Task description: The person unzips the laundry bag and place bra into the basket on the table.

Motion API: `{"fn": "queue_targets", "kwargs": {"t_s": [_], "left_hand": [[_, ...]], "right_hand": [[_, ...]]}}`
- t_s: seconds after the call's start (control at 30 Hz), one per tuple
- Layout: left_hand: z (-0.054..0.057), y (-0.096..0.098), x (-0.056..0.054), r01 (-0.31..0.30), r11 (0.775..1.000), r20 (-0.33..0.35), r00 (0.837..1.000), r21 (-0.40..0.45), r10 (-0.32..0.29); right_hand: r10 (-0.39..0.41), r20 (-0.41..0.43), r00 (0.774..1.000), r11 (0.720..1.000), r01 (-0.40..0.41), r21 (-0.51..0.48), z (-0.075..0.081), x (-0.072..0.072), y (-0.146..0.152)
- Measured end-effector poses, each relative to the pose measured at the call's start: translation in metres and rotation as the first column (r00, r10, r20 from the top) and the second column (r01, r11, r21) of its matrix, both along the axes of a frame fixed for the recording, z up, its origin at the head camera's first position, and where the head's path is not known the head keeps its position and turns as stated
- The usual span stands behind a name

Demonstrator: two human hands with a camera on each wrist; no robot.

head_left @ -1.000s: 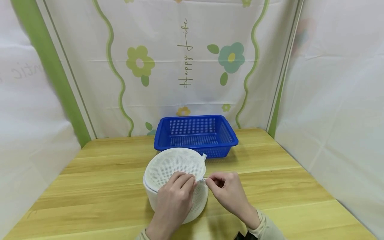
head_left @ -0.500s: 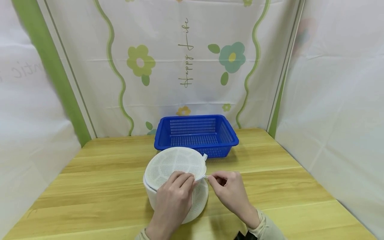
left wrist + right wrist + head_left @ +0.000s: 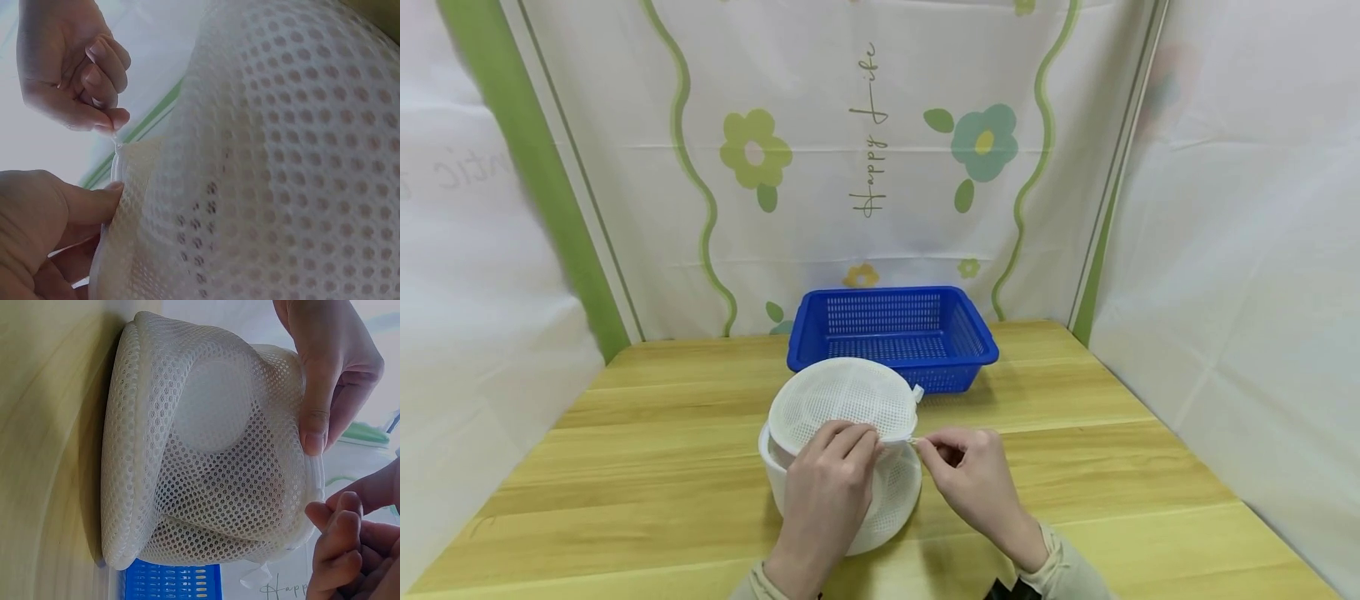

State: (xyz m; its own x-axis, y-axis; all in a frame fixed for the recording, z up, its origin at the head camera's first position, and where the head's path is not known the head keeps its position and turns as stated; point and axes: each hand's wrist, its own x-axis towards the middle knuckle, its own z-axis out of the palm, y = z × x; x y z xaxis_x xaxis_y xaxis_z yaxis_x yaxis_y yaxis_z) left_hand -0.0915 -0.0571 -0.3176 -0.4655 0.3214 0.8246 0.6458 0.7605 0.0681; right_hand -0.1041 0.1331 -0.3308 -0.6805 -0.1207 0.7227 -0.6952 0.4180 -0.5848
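Note:
A white cylindrical mesh laundry bag (image 3: 897, 492) stands upright on the table, its round top (image 3: 842, 396) tilted up, with a gap at the left rim. My left hand (image 3: 831, 492) pinches the near edge of that top, thumb on the front mesh, as the right wrist view shows. Just to the right, my right hand (image 3: 973, 479) pinches a small zipper pull (image 3: 117, 142) at the end of the zipper (image 3: 115, 167). A small white fabric tab (image 3: 918, 392) sticks out from the right side of the rim. Through the mesh a pale round patch (image 3: 212, 406) shows.
Behind the bag stands a blue perforated plastic basket (image 3: 891, 364). Wood-grain tabletop (image 3: 647, 467) stretches to both sides. White curtains (image 3: 820, 225) with flower prints enclose the back and sides.
The top of the bag has risen and tilted away, widening the gap at the left rim. My left hand has moved up slightly with it; my right hand stays almost still, pinching the zipper pull.

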Motion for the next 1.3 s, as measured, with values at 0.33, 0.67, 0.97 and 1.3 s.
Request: {"fn": "queue_targets", "kwargs": {"t_s": [0.33,0.67,0.97,1.3], "left_hand": [[0.0015,-0.0007,-0.0005,-0.034,0.999,-0.051,0.998,0.039,0.036],[-0.0011,0.0028,0.0016,0.012,0.999,-0.074,0.997,-0.038,-0.015],[-0.0006,0.0033,0.0023,0.014,0.999,-0.138,0.990,-0.036,-0.019],[0.0002,0.0033,0.0030,0.015,0.999,-0.096,0.995,-0.042,-0.019]], "right_hand": [[0.073,0.008,0.997,0.997,-0.073,-0.002,-0.0033,-0.0054,-0.0014],[0.216,-0.033,0.976,0.976,-0.215,0.011,0.0017,-0.0035,-0.0055],[0.182,-0.058,0.982,0.983,-0.182,0.001,0.0023,-0.0042,-0.0047],[0.119,-0.036,0.992,0.992,-0.120,-0.031,-0.0011,-0.0085,0.0023]]}}
